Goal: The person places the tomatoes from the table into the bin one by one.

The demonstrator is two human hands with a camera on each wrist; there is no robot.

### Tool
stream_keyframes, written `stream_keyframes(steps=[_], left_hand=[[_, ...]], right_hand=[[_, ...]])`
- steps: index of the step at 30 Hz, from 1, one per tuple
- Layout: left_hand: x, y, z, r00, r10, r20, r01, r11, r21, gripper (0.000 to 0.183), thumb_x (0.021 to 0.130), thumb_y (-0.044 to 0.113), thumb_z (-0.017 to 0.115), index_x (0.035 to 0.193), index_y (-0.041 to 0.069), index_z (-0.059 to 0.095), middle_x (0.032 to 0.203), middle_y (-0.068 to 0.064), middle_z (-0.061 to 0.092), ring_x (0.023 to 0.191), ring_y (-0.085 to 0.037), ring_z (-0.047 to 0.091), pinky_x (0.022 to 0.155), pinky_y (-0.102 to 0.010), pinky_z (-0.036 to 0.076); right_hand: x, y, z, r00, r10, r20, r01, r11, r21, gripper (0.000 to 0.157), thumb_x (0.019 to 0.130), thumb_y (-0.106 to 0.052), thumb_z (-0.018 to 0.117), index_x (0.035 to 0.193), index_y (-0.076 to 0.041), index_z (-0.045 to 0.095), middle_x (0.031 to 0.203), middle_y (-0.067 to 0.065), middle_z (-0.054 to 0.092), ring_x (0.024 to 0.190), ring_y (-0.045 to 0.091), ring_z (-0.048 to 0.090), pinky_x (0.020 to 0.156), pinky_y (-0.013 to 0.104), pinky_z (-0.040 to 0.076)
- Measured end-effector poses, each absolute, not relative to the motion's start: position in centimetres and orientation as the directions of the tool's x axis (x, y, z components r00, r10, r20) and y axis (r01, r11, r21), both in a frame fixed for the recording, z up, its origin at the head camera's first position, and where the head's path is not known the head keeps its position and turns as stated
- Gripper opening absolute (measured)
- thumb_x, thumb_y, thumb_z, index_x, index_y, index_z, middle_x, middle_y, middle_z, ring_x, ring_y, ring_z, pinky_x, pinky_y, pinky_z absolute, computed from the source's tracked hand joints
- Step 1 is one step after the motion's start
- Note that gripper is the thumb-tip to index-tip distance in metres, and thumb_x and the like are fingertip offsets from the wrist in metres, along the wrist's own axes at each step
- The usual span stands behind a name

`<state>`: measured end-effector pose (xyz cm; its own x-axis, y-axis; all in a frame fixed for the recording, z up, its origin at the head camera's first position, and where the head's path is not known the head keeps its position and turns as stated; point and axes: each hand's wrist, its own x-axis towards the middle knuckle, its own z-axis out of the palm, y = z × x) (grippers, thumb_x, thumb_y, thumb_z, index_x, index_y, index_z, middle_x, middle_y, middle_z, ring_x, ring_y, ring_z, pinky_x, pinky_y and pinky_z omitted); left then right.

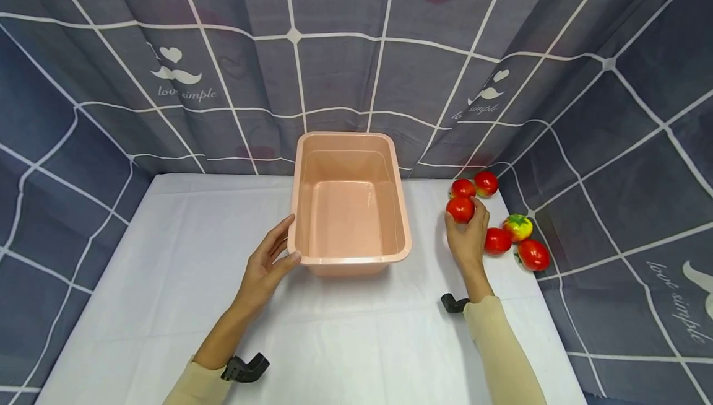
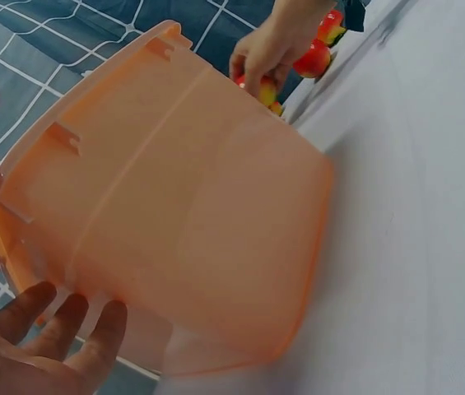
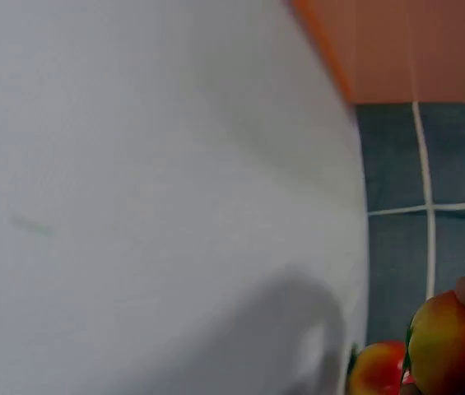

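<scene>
A peach-coloured plastic basin (image 1: 350, 261) stands on the white cloth in the middle, its inside bare. At its left side my left hand (image 1: 271, 264) grips the near left corner, thumb at the rim and fingers along the outer wall; the left wrist view shows these fingers (image 2: 67, 325) against the wall. To the right of the basin my right hand (image 1: 470, 235) pinches a red tomato (image 1: 460, 209) between thumb and fingers. The right wrist view shows the held tomato (image 3: 444, 346) with yellow-green colouring around its stem end, close over another tomato (image 3: 376, 369).
Behind the held tomato lie two red tomatoes, one at the far right (image 1: 486, 183). Beside my right hand are two more red tomatoes (image 1: 533, 255) and a yellow-green and red one (image 1: 518, 227). Grey-blue checked curtains (image 1: 340, 77) border the table's back and sides.
</scene>
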<state>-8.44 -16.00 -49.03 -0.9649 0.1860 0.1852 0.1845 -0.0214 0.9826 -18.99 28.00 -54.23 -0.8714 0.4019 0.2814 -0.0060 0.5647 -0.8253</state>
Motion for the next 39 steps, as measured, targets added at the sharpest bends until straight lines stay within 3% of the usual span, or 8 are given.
stream_keyframes(steps=[4,9,15,23,29,34,39], left_hand=[[-8.5,-16.0,-49.1,-0.965,0.182,0.191,0.19,-0.02,0.981,0.073,0.106,0.001,0.063,0.17,0.024,0.035,0.174,-0.016,0.034,0.151,-0.011,0.048,0.114,-0.017,0.052],[-8.5,-16.0,-49.3,-0.965,0.179,0.191,0.191,-0.02,0.981,0.073,0.106,0.001,0.063,0.17,0.023,0.035,0.174,-0.014,0.035,0.15,-0.008,0.047,0.115,-0.017,0.051],[-8.4,-16.0,-49.2,-0.968,0.172,0.185,0.186,-0.013,0.983,0.073,0.105,0.001,0.063,0.169,0.025,0.036,0.173,-0.012,0.037,0.152,-0.019,0.048,0.114,-0.016,0.051],[-8.3,-15.9,-49.0,-0.968,0.172,0.181,0.182,-0.01,0.983,0.074,0.106,0.002,0.063,0.17,0.026,0.035,0.173,-0.018,0.036,0.151,-0.023,0.048,0.112,-0.016,0.053],[-8.3,-15.9,-49.0,-0.97,0.164,0.177,0.178,-0.007,0.984,0.074,0.106,0.003,0.063,0.169,0.027,0.035,0.174,-0.013,0.036,0.155,-0.043,0.04,0.114,-0.016,0.051],[-8.3,-15.9,-49.1,-0.971,0.162,0.176,0.178,-0.001,0.984,0.073,0.106,0.003,0.063,0.169,0.027,0.036,0.175,-0.008,0.036,0.156,-0.032,0.043,0.116,-0.016,0.049],[-8.3,-15.9,-49.2,-0.97,0.165,0.18,0.182,-0.004,0.983,0.073,0.106,0.003,0.063,0.169,0.027,0.035,0.174,-0.012,0.036,0.155,-0.036,0.043,0.114,-0.015,0.05]], right_hand=[[-18.6,27.2,-52.9,-0.87,0.397,0.291,-0.043,0.528,-0.848,0.072,0.095,-0.016,0.078,0.157,-0.008,0.041,0.156,0.023,0.044,0.142,0.038,0.048,0.123,0.058,0.045],[-17.7,26.0,-50.8,-0.877,0.4,0.265,-0.059,0.459,-0.886,0.072,0.097,-0.016,0.078,0.157,-0.009,0.04,0.158,0.017,0.044,0.14,0.034,0.051,0.123,0.057,0.048],[-16.7,24.6,-48.4,-0.868,0.393,0.302,-0.128,0.412,-0.902,0.072,0.097,-0.017,0.08,0.159,-0.012,0.042,0.16,0.011,0.046,0.138,0.03,0.054,0.123,0.052,0.05],[-15.4,23.2,-46.1,-0.851,0.376,0.368,-0.244,0.338,-0.909,0.072,0.095,-0.013,0.081,0.157,-0.014,0.047,0.157,0.004,0.051,0.133,0.019,0.056,0.11,0.016,0.051],[-14.9,22.5,-45.0,-0.846,0.352,0.401,-0.303,0.301,-0.904,0.074,0.094,-0.008,0.082,0.158,-0.008,0.045,0.157,0.004,0.052,0.131,0.015,0.057,0.109,0.013,0.052],[-14.2,21.7,-43.9,-0.847,0.349,0.401,-0.306,0.298,-0.904,0.076,0.093,-0.001,0.081,0.159,-0.003,0.043,0.158,0.013,0.05,0.131,0.016,0.056,0.109,0.013,0.052],[-13.6,21.1,-42.7,-0.847,0.312,0.43,-0.343,0.297,-0.891,0.075,0.092,0.001,0.081,0.157,-0.001,0.043,0.157,0.015,0.05,0.132,0.018,0.056,0.109,0.012,0.053]])
